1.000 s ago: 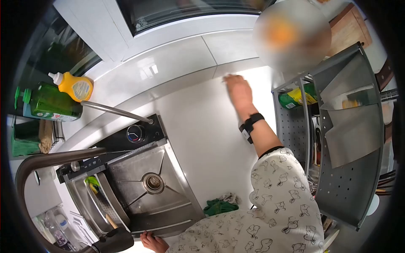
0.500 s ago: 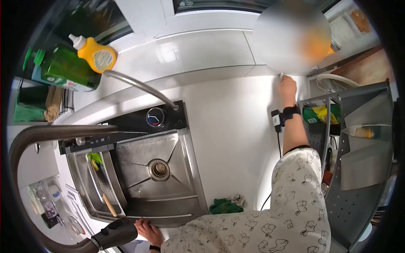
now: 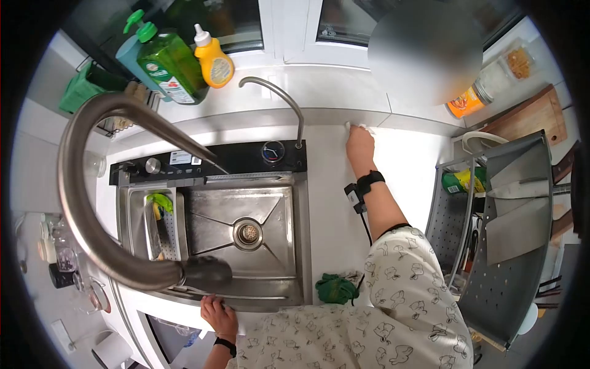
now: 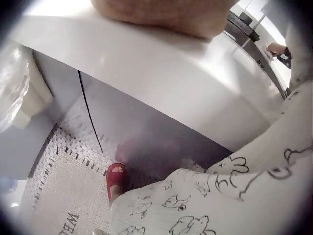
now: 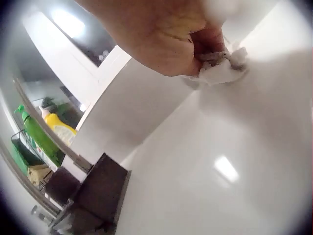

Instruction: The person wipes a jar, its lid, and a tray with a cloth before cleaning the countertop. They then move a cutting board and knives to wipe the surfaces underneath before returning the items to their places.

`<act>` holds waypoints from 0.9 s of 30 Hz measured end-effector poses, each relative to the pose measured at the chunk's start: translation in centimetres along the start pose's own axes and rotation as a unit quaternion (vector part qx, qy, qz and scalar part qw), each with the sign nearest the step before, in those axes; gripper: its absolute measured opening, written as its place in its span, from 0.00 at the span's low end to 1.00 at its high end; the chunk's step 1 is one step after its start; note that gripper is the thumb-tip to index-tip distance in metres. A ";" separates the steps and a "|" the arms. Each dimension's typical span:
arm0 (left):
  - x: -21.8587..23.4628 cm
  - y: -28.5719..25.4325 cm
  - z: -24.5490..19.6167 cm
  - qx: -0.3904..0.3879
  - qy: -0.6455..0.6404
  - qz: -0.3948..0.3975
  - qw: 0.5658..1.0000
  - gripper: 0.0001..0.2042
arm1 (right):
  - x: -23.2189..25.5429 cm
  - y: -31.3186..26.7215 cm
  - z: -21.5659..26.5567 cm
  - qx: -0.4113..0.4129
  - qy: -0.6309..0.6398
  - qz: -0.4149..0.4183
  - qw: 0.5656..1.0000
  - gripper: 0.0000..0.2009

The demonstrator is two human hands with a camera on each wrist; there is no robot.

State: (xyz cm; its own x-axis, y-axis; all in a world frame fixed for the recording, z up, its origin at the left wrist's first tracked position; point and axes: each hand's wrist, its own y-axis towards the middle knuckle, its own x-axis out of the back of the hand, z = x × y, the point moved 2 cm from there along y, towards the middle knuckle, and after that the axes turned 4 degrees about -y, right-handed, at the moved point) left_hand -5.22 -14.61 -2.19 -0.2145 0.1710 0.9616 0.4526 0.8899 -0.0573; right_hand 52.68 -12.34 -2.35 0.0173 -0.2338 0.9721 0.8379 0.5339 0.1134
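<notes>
My right hand (image 3: 361,147) is at the back of the white counter (image 3: 335,203), by the base of the tiled ledge. In the right wrist view the curled fingers of that hand (image 5: 166,34) grip a crumpled white tissue (image 5: 222,71), pressed on the counter near the corner with the ledge. My left hand (image 3: 219,317) rests on the front edge of the counter, just before the sink (image 3: 270,215), its fingers relaxed and holding nothing. Only part of the left hand (image 4: 164,14) shows in the left wrist view, its fingertips hidden.
A faucet (image 3: 77,203) arches over the sink's left side, and a thin tap (image 3: 286,98) stands behind it. Soap bottles (image 3: 172,71) and a yellow bottle (image 3: 216,64) stand on the ledge. A green cloth (image 3: 336,288) lies near the counter's front. At right is a knife rack (image 3: 491,295).
Gripping the tissue, my right hand went right along the ledge's base, then came back left toward the thin tap. The head view has turned and shifted. My left hand stays at the sink's front edge.
</notes>
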 end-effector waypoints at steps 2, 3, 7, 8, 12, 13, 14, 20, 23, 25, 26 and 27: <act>-0.3 -0.1 0.5 -0.005 -0.008 -0.003 1.000 0.13 | -0.4 -0.9 1.5 0.051 0.022 0.007 0.998 0.08; -0.2 -0.2 0.5 -0.003 -0.009 -0.007 1.000 0.13 | -0.5 -1.3 2.3 0.100 0.042 0.018 0.994 0.10; 0.5 -0.1 0.1 -0.001 -0.034 0.001 0.999 0.13 | 0.4 -3.2 4.5 0.250 0.091 -0.007 0.964 0.16; 0.6 -0.1 0.1 -0.006 -0.040 0.000 0.999 0.14 | -0.2 -2.7 3.6 0.181 0.003 0.039 0.983 0.19; 0.6 0.0 0.1 -0.023 -0.048 -0.006 0.999 0.15 | 1.4 -2.4 -1.2 0.107 -0.056 0.055 0.991 0.24; 0.4 0.0 0.1 -0.016 -0.053 -0.002 0.998 0.15 | 1.9 -2.2 -1.9 0.092 -0.074 0.062 0.991 0.25; 0.3 0.0 0.3 -0.011 -0.042 -0.008 0.999 0.14 | 2.3 -2.1 -2.6 0.071 -0.084 0.081 0.991 0.25; 0.6 0.3 -0.1 -0.012 -0.036 0.003 0.999 0.16 | 1.7 -1.7 -3.5 0.030 -0.069 0.043 0.996 0.25; 0.6 0.3 0.1 -0.009 -0.049 0.004 0.999 0.16 | 1.4 -1.5 -3.3 0.008 -0.046 0.035 0.998 0.24; 0.6 0.1 0.0 0.006 -0.039 0.020 0.999 0.15 | 1.5 -1.5 -3.6 0.005 -0.040 0.046 0.998 0.23; 0.3 0.0 0.1 0.006 -0.042 0.021 0.999 0.15 | 1.5 -1.5 -3.7 0.046 -0.030 0.049 0.997 0.23; 0.0 -0.1 0.3 0.005 -0.033 0.008 0.999 0.16 | 1.4 -1.4 -3.7 0.088 -0.017 0.052 0.995 0.23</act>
State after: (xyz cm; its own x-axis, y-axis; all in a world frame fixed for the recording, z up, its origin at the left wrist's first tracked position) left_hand -5.56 -14.56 -2.24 -0.2646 0.2127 0.9406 0.4479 0.8909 -0.0755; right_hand 53.53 -16.46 -1.92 0.0779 -0.1430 0.9867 0.7244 0.6881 0.0425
